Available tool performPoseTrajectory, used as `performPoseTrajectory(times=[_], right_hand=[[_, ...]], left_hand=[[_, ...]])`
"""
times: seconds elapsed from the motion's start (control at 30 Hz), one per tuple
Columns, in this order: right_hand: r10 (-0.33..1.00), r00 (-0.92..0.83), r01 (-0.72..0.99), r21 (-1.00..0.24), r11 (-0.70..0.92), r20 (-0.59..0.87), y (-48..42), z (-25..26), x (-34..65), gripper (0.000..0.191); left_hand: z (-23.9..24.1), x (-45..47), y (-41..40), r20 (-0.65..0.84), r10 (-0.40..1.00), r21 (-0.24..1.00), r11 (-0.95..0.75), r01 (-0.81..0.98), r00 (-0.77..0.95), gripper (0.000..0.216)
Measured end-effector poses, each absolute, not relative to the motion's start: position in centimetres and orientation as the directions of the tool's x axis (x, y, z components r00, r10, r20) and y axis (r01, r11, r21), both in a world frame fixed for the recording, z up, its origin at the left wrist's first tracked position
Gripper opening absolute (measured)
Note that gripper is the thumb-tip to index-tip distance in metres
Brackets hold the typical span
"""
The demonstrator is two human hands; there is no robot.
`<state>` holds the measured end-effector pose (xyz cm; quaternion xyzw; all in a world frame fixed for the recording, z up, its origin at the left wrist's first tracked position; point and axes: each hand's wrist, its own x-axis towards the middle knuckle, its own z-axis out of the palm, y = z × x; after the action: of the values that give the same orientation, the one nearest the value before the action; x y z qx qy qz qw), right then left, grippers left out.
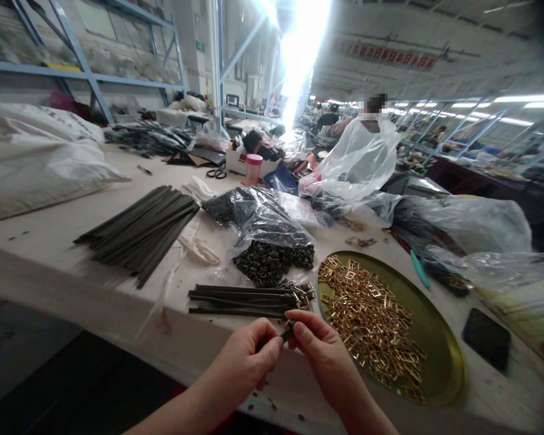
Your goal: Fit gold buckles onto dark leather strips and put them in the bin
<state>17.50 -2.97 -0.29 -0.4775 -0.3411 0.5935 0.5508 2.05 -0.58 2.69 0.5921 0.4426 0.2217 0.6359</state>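
At the table's front edge, my left hand and my right hand meet, both closed with fingertips pinching a short visible piece of dark strap. The rest of that strap is hidden by my hands. Just behind them lies a row of dark straps with gold buckles at their right ends. A heap of small black loops spills from a clear plastic bag. To the right, an oval gold-green tray bears a pile of gold buckles.
A fanned stack of dark straps lies on the left, near a white sack. Farther back are scissors and a pink-lidded cup. A phone and a teal tool lie right. A person is behind the table.
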Motion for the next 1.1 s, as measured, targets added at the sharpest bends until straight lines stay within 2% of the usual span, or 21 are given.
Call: performPoseTrajectory(times=[0.07, 0.17, 0.27, 0.33, 0.4, 0.53, 0.6, 0.67, 0.73, 0.77, 0.83, 0.9, 0.97, 1.1], right_hand=[[0.988, 0.075, -0.195, -0.973, -0.121, -0.138, -3.5, -0.3, 17.1, 0.025], [0.995, 0.098, -0.021, -1.000, 0.017, 0.015, -4.2, -0.2, 16.7, 0.016], [0.995, 0.077, 0.061, -0.996, 0.063, 0.068, -4.5, 0.0, 17.2, 0.011], [0.994, 0.111, 0.010, -1.000, -0.008, -0.007, -4.3, 0.1, 17.9, 0.014], [0.980, 0.170, -0.114, -0.990, -0.082, -0.101, -4.0, 0.1, 18.4, 0.020], [0.975, 0.097, -0.381, -0.912, -0.150, -0.201, -3.6, -0.8, 16.8, 0.030], [0.981, 0.046, -0.417, -0.896, -0.150, -0.186, -3.6, -1.3, 15.8, 0.033], [0.994, 0.069, -0.274, -0.960, -0.063, -0.085, -3.5, -1.5, 16.1, 0.031], [0.992, 0.105, 0.056, -0.997, 0.060, 0.065, -3.2, -1.1, 18.1, 0.025], [0.984, 0.119, 0.251, -0.962, 0.102, 0.135, -2.8, -0.9, 19.7, 0.023], [0.966, 0.161, 0.593, -0.802, 0.070, 0.204, -1.6, -0.5, 23.3, 0.017], [0.949, 0.197, 0.832, -0.555, -0.030, 0.244, 0.0, -0.6, 26.7, 0.017], [0.956, 0.196, 0.893, -0.442, -0.083, 0.217, 1.4, -1.0, 29.1, 0.015], [0.959, 0.206, 0.874, -0.477, -0.091, 0.194, 2.4, -1.4, 30.4, 0.017]], left_hand=[[2.7, 2.1, -0.8, -0.257, 0.825, 0.953, 0.128, 0.276, 0.504, 0.018], [2.7, 2.1, -0.9, -0.173, 0.845, 0.937, -0.017, 0.350, 0.506, 0.017], [2.7, 1.7, -0.9, -0.283, 0.760, 0.918, 0.040, 0.393, 0.585, 0.016], [2.9, 1.3, -0.8, -0.370, 0.669, 0.907, 0.110, 0.407, 0.644, 0.018], [3.0, 0.9, -0.6, -0.411, 0.626, 0.889, 0.114, 0.444, 0.663, 0.020], [2.4, 0.8, -0.2, -0.378, 0.664, 0.871, 0.019, 0.491, 0.645, 0.023], [1.7, 0.9, -0.1, -0.348, 0.684, 0.875, -0.008, 0.483, 0.641, 0.025], [1.1, 0.9, 0.0, -0.318, 0.719, 0.885, -0.009, 0.466, 0.618, 0.028], [0.9, 1.0, 0.2, -0.304, 0.749, 0.908, 0.042, 0.416, 0.588, 0.043], [0.9, 1.1, 0.3, -0.324, 0.743, 0.918, 0.096, 0.385, 0.586, 0.052], [1.1, 1.5, 0.6, -0.399, 0.696, 0.912, 0.234, 0.337, 0.597, 0.063], [1.3, 2.1, 1.0, -0.458, 0.653, 0.889, 0.331, 0.317, 0.603, 0.060], [1.1, 2.7, 1.5, -0.482, 0.646, 0.876, 0.371, 0.308, 0.592, 0.049], [0.1, 3.5, 2.3, -0.508, 0.645, 0.860, 0.420, 0.291, 0.571, 0.030]])
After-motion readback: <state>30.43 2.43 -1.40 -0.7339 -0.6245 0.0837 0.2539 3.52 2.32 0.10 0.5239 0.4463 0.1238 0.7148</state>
